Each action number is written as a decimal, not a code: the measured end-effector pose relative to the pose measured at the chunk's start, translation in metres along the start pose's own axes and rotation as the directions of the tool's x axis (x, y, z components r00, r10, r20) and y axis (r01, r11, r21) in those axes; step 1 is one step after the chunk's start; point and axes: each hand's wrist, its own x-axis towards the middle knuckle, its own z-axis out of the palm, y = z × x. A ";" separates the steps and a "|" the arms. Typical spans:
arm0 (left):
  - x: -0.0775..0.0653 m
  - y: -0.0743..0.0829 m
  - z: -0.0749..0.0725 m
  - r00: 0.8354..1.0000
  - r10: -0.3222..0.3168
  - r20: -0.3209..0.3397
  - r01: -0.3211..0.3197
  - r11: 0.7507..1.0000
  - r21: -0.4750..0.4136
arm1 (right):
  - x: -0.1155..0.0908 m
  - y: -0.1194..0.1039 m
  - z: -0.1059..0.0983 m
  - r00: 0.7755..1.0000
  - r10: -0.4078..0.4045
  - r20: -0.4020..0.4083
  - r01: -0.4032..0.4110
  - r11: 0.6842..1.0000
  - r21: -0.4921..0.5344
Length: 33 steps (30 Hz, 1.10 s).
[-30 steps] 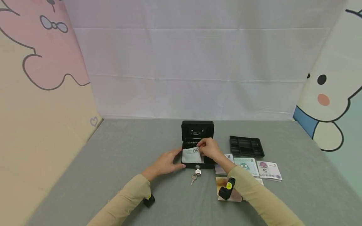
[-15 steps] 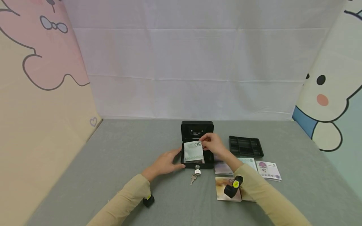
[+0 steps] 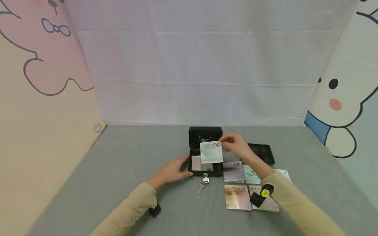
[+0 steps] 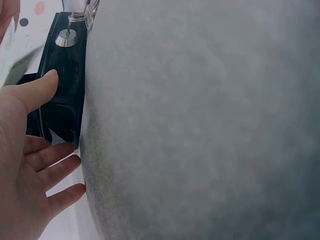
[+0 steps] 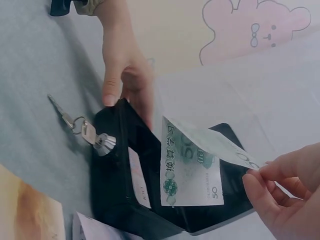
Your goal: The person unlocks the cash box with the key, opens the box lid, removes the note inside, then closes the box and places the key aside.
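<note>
My right hand (image 3: 235,145) pinches a green 50 banknote (image 3: 211,152) at its edge, above the black cash box (image 3: 219,172). In the right wrist view the banknote (image 5: 186,172) shows two leaves hanging apart, like a folded note. The box's lid (image 3: 205,135) stands raised at the back. Pale pinkish notes (image 3: 197,164) lie inside the box. My left hand (image 3: 172,169) rests at the box's front left corner. Its thumb (image 4: 42,91) touches the front wall, and the fairly straight fingers lie by the side. Keys (image 3: 202,187) hang from the front lock.
Right of the box lie a purple 10 note stack (image 3: 234,171), an orange 20 stack (image 3: 238,197), a teal stack (image 3: 250,175) and a pale stack (image 3: 270,204). My right forearm partly covers another stack (image 3: 284,173) and a black compartment tray (image 3: 263,152).
My right hand has lifted the green 50 banknote out of the box, up and to the right, uncovering the pinkish notes inside. My left hand has stayed at the corner.
</note>
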 end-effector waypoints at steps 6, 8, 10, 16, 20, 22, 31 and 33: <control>0.000 0.001 0.000 1.000 0.005 -0.004 -0.005 1.000 0.000 | -0.013 -0.008 -0.023 1.000 -0.011 0.004 0.011 1.000 -0.004; 0.000 0.001 0.001 1.000 0.004 -0.007 -0.004 1.000 0.000 | -0.018 -0.011 -0.030 1.000 -0.013 -0.001 0.013 1.000 0.002; 0.000 0.001 0.001 1.000 0.002 -0.010 -0.002 1.000 0.004 | -0.024 -0.013 -0.038 1.000 -0.020 -0.013 0.020 1.000 0.012; 0.001 0.000 0.003 1.000 0.008 -0.014 -0.008 1.000 0.004 | -0.042 -0.006 -0.065 0.995 -0.080 -0.059 0.082 0.996 0.039; 0.000 -0.001 0.003 1.000 0.011 -0.019 -0.012 1.000 -0.003 | -0.054 0.006 -0.084 0.989 -0.121 -0.082 0.122 0.992 0.009; 0.000 -0.001 0.003 1.000 0.005 -0.017 -0.005 1.000 -0.005 | -0.061 0.008 -0.092 0.991 -0.094 -0.097 0.091 0.995 -0.040; 0.000 -0.002 0.003 1.000 -0.004 -0.009 0.004 1.000 0.002 | -0.048 0.172 -0.159 0.981 0.021 -0.195 -0.057 0.981 -0.183; 0.000 -0.002 0.004 1.000 -0.007 -0.003 0.007 1.000 0.005 | -0.053 0.191 -0.170 0.977 0.040 -0.208 -0.088 0.969 -0.229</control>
